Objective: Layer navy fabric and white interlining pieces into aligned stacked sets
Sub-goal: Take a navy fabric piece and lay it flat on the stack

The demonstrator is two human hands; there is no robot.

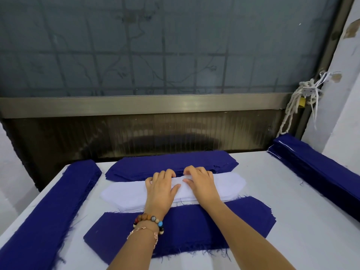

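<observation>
Interlining on our desk: left grip and right grip both curl fingers round its twelve-o'clock edge, navy pile just beyond.

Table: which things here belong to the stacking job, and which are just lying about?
Job: left hand and right hand, both on the white stack; near navy stack; far navy stack; left navy pile; right navy pile.
Lying about: rope and padlock by the window frame; bracelets.
</observation>
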